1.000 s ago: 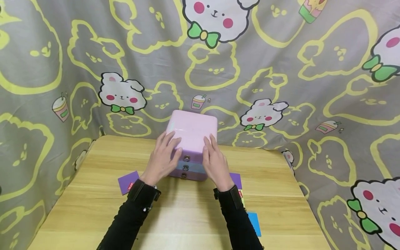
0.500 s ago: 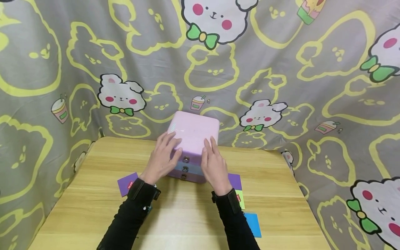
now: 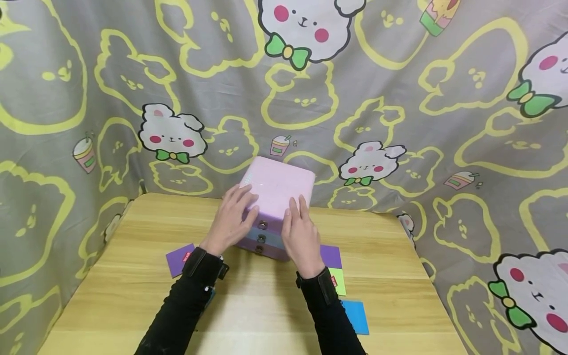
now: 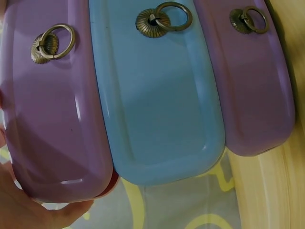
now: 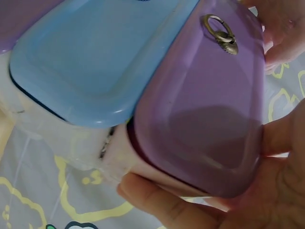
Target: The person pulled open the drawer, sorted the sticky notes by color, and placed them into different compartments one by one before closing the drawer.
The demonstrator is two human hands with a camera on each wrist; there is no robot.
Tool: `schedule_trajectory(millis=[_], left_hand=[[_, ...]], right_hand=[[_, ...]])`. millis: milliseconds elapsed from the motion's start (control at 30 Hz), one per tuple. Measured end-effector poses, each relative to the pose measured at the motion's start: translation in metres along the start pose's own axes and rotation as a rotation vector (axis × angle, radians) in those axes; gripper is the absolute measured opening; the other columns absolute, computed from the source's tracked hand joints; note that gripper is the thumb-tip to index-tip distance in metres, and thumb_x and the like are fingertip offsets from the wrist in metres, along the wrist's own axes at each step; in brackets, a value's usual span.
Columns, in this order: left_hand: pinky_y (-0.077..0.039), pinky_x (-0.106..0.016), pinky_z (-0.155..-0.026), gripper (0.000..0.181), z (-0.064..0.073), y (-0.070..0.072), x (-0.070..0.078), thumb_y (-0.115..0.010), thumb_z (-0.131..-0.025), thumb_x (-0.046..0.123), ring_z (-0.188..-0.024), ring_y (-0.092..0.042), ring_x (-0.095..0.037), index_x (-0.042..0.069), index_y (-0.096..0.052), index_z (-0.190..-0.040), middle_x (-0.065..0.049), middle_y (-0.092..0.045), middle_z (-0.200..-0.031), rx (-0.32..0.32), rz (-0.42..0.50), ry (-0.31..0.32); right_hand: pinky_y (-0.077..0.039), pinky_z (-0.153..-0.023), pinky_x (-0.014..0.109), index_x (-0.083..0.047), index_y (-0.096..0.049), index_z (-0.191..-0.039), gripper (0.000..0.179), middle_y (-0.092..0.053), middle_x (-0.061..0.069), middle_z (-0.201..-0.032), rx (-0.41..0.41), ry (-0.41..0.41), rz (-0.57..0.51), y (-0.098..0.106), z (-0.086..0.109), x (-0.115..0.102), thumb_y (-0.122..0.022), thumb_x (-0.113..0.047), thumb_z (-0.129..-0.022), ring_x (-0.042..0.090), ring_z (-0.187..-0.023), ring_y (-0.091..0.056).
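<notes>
where the wooden table [image 3: 248, 310] provides the base, the drawer cabinet [image 3: 274, 199] stands near its far edge. governing relation, as judged: the top is roughly square, without a clear long axis; the drawer fronts [image 4: 157, 109], long from side to side, face the person but angle slightly left, the right front corner nearer. any turn would depend on this angle.

the left hand [image 3: 228, 219] grips the upper left corner; the right hand [image 3: 302, 241] grips the upper right corner. fingers of each are slightly spread, lying across top and side. neither hand is nearer: both make contact.

a purple card [image 3: 177, 261] lies near the left wrist; a blue card [image 3: 356, 317] lies beside the right forearm. the ring pulls [image 4: 152, 25] are not held.
</notes>
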State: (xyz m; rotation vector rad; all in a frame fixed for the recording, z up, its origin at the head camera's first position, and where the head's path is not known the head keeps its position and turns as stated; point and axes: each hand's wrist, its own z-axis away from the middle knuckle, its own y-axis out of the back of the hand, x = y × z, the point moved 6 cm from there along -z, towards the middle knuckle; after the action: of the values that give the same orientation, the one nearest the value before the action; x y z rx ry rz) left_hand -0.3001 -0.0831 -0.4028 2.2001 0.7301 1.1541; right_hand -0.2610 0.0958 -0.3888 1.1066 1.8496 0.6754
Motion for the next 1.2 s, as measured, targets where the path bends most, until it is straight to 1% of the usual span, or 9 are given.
schedule_trajectory(millis=[67,267,400,667,833,1033,1200], left_hand=[[-0.022,-0.065,-0.122,0.036,-0.001,-0.001,0.0,-0.052,-0.1,0.03,-0.15,-0.03,-0.041,0.009,-0.066,-0.126,-0.016,-0.049,-0.155,0.003,-0.001,0.004],[-0.023,-0.065,-0.117,0.037,-0.001,-0.006,-0.001,-0.051,-0.101,0.028,-0.148,-0.03,-0.04,0.009,-0.064,-0.129,-0.015,-0.047,-0.157,-0.001,0.005,0.028],[-0.022,-0.064,-0.117,0.036,-0.001,-0.008,0.0,-0.049,-0.101,0.025,-0.148,-0.03,-0.041,0.008,-0.063,-0.129,-0.014,-0.046,-0.158,0.0,0.007,0.029],[-0.023,-0.062,-0.114,0.032,-0.002,-0.009,0.0,-0.046,-0.1,0.023,-0.148,-0.028,-0.042,0.007,-0.062,-0.123,-0.013,-0.045,-0.159,0.012,0.02,0.026],[-0.024,-0.061,-0.113,0.033,-0.004,-0.009,0.0,-0.046,-0.1,0.024,-0.148,-0.028,-0.04,0.008,-0.062,-0.123,-0.012,-0.045,-0.159,0.011,0.021,0.02],[-0.023,-0.06,-0.115,0.033,-0.008,-0.009,-0.001,-0.047,-0.099,0.023,-0.148,-0.029,-0.04,0.007,-0.062,-0.124,-0.013,-0.045,-0.159,0.008,0.032,0.02],[-0.022,-0.06,-0.117,0.032,-0.008,-0.009,-0.001,-0.048,-0.099,0.023,-0.148,-0.029,-0.039,0.008,-0.062,-0.123,-0.012,-0.046,-0.159,0.001,0.036,0.028]], right_hand=[[-0.059,-0.08,0.058,-0.002,-0.052,-0.146,0.046,-0.046,0.026,-0.155,0.006,0.001,0.008,0.001,-0.001,-0.002,-0.04,-0.027,-0.109,0.048,-0.099,-0.071],[-0.061,-0.071,0.055,0.001,-0.054,-0.144,0.044,-0.049,0.029,-0.151,0.017,0.001,0.031,0.001,0.0,-0.004,-0.042,-0.024,-0.109,0.048,-0.087,-0.072],[-0.061,-0.069,0.056,0.001,-0.055,-0.142,0.044,-0.05,0.029,-0.15,0.02,-0.007,0.039,0.001,0.001,-0.005,-0.043,-0.024,-0.108,0.049,-0.087,-0.072],[-0.061,-0.074,0.057,0.003,-0.057,-0.14,0.044,-0.052,0.03,-0.148,0.008,0.005,0.05,0.004,-0.002,-0.007,-0.046,-0.023,-0.107,0.05,-0.094,-0.071],[-0.061,-0.072,0.056,0.003,-0.058,-0.139,0.043,-0.053,0.032,-0.147,0.019,0.009,0.058,0.006,-0.003,-0.009,-0.047,-0.023,-0.106,0.05,-0.091,-0.072],[-0.061,-0.071,0.056,0.003,-0.058,-0.139,0.043,-0.053,0.032,-0.146,0.026,0.012,0.073,0.009,-0.004,-0.011,-0.048,-0.022,-0.106,0.05,-0.089,-0.072],[-0.06,-0.073,0.057,0.003,-0.058,-0.139,0.043,-0.053,0.032,-0.146,0.001,-0.001,0.071,0.01,-0.006,-0.01,-0.048,-0.024,-0.106,0.051,-0.093,-0.071]])
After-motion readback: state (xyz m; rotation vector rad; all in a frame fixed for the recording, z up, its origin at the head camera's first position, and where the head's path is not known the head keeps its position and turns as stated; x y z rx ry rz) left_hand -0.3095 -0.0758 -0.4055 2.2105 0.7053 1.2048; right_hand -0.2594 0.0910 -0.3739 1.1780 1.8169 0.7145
